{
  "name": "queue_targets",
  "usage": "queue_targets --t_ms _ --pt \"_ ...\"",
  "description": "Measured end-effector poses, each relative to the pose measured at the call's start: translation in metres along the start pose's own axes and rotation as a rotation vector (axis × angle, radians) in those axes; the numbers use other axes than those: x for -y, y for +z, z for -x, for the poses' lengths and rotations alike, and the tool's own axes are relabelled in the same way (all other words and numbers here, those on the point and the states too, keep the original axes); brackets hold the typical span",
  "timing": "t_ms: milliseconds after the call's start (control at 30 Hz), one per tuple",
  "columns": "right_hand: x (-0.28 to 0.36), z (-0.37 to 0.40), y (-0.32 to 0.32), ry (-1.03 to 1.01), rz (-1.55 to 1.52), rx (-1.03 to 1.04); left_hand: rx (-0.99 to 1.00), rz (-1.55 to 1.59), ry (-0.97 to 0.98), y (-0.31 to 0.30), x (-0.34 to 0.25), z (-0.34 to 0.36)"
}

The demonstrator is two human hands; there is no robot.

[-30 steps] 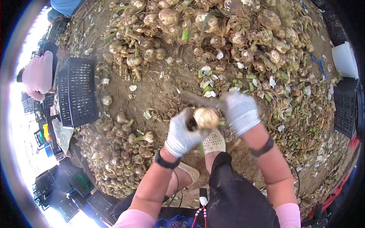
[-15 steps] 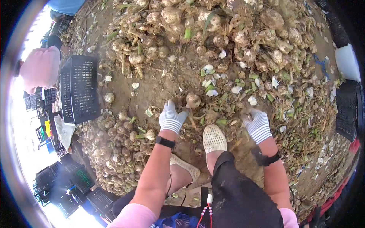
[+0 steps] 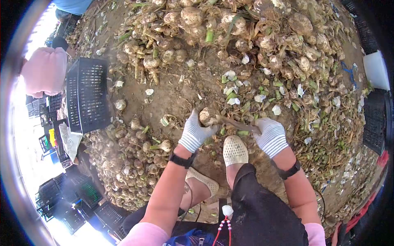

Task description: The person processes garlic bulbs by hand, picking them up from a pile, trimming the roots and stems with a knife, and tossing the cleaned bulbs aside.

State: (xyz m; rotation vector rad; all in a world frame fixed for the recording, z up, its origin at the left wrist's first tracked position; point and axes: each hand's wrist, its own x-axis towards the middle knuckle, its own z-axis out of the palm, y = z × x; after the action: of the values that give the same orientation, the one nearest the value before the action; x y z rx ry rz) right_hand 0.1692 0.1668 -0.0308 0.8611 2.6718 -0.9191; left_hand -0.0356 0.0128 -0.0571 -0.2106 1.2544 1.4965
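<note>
My left hand [image 3: 198, 132], in a striped white glove, is closed on a garlic bulb [image 3: 207, 116] with dry soil on it. My right hand [image 3: 269, 134], gloved alike, is closed on one end of a long, thin brownish thing [image 3: 240, 124]. Its other end meets the bulb's right side; whether it is a blade or a stem I cannot tell. Under both hands lie cut green stalks and peeled skins, close to my light perforated shoes [image 3: 236, 151].
A large heap of garlic with stalks [image 3: 191, 18] spreads ahead. Trimmed bulbs [image 3: 123, 158] are piled at the left beside a black crate [image 3: 87, 94]. Leaf waste [image 3: 328, 135] covers the right. A person in pink [image 3: 44, 71] is at the far left.
My right hand has moved left towards the bulb, and the long brownish thing now shows between the hands. The bulb has turned in my left hand, which has shifted slightly right.
</note>
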Motion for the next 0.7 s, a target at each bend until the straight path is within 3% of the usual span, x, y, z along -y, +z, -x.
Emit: queue_targets --t_ms 33,100,133,167,200,267,300,333,433,467,567,600,667,700 --pt "0.007 -0.004 -0.004 -0.004 0.000 -0.003 0.054 -0.441 0.181 -0.005 -0.001 0.010" --pt "0.028 -0.011 -0.014 -0.056 0.028 0.046 0.091 -0.976 0.219 0.026 -0.029 0.043" --pt "0.042 -0.015 -0.020 -0.088 0.039 0.052 0.012 -0.353 -0.143 0.036 -0.031 0.039" --pt "0.050 -0.019 -0.018 -0.086 0.038 0.052 -0.269 0.295 -0.392 0.046 -0.033 0.036" --pt "0.056 -0.021 -0.016 -0.152 0.101 0.006 0.012 0.585 -0.622 0.028 -0.021 0.026" --pt "0.064 -0.022 -0.016 -0.233 0.154 -0.045 0.305 -0.020 -0.251 0.025 -0.007 0.033" --pt "0.066 -0.021 -0.018 -0.230 0.153 -0.045 0.356 -0.288 -0.040 0.027 -0.003 0.037" --pt "0.067 -0.021 -0.020 -0.231 0.150 -0.065 0.316 0.089 -0.212 0.028 -0.003 0.036" --pt "0.063 -0.020 -0.022 -0.234 0.138 -0.074 0.409 0.652 -0.453 0.019 0.004 0.031" --pt "0.060 -0.019 -0.019 -0.237 0.115 -0.103 0.347 -0.016 -0.180 0.018 0.005 0.032" --pt "0.056 -0.021 -0.019 -0.238 0.086 -0.108 0.286 -0.649 0.170 0.025 0.008 0.038" --pt "0.055 -0.022 -0.017 -0.253 0.067 -0.085 0.194 -0.080 -0.193 0.046 -0.012 0.046" --pt "0.052 -0.022 -0.012 -0.286 0.038 -0.110 0.080 0.499 -0.547 0.049 -0.016 0.051" --pt "0.046 -0.034 -0.014 -0.102 0.130 0.078 0.221 -0.172 -0.181 0.045 -0.012 0.057"
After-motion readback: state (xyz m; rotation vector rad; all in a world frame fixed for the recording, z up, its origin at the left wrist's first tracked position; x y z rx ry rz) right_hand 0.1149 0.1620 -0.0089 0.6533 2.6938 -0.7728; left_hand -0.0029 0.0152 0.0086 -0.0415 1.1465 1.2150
